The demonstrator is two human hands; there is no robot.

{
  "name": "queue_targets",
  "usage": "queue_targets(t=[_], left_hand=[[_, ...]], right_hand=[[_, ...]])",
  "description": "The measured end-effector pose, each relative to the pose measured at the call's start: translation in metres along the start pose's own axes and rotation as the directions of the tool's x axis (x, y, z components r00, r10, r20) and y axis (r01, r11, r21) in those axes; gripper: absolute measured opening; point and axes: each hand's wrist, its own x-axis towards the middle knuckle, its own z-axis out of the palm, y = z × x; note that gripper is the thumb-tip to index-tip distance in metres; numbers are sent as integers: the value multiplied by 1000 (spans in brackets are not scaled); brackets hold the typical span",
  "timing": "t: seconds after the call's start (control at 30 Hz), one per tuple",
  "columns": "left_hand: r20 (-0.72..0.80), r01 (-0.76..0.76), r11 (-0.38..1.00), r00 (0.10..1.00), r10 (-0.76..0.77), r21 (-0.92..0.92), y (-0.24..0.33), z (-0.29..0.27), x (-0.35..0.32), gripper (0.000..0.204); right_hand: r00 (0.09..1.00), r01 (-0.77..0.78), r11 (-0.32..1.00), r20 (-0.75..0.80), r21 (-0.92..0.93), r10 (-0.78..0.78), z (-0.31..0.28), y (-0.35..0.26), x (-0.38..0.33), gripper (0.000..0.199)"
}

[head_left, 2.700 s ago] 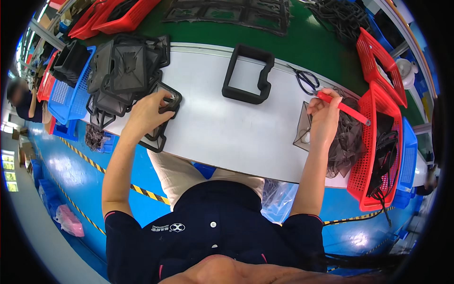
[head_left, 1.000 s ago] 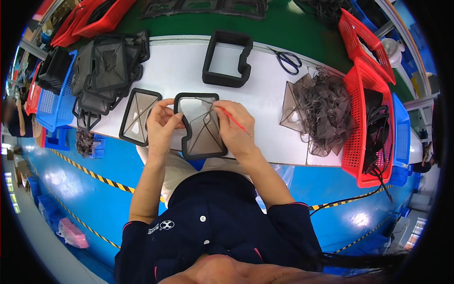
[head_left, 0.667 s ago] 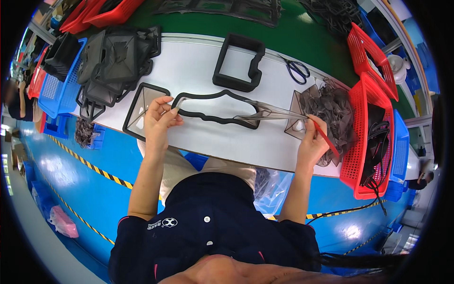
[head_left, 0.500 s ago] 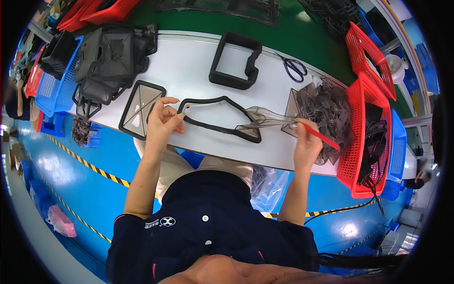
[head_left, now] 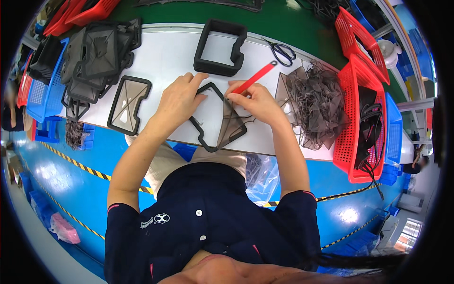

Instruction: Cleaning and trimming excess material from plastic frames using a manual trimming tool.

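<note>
A black frame (head_left: 202, 138) lies at the table's front edge, partly covered by a sheer dark sheet of mesh (head_left: 229, 124) on its right side. My left hand (head_left: 179, 98) rests at the frame's upper left, thumb and fingers apart, gripping nothing. In my right hand (head_left: 253, 99) is a slim red-handled tool (head_left: 257, 77), its handle pointing up and right. The fingers of that hand are closed around it beside the frame's upper right. The tool's tip is hidden at the mesh.
A mesh-covered frame (head_left: 116, 110) lies left, near a pile of similar ones (head_left: 99, 59). Stacked black frames (head_left: 203, 66) and scissors (head_left: 283, 53) sit at the back. Crumpled mesh (head_left: 321, 106) and a red basket (head_left: 347, 118) stand right; a blue basket (head_left: 42, 97) is left.
My right hand has moved left to the frame, and the tool now points up instead of down to the right. The stretched mesh now lies over the frame. My left hand has moved rightward and its fingers spread.
</note>
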Motion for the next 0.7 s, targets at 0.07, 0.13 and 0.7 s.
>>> queue_targets(t=[0.07, 0.13, 0.7], left_hand=[[81, 64, 998, 995, -62, -19, -4, -2, 0, 37], [164, 134, 991, 978, -127, -30, -9, -8, -3, 39], [279, 440, 872, 828, -487, 214, -12, -56, -40, 38]], right_hand=[[981, -99, 995, 171, 9, 95, 0, 4, 5, 17], [985, -114, 993, 126, -33, 117, -2, 2, 2, 16], [970, -164, 959, -216, -232, 114, -34, 4, -50, 10]])
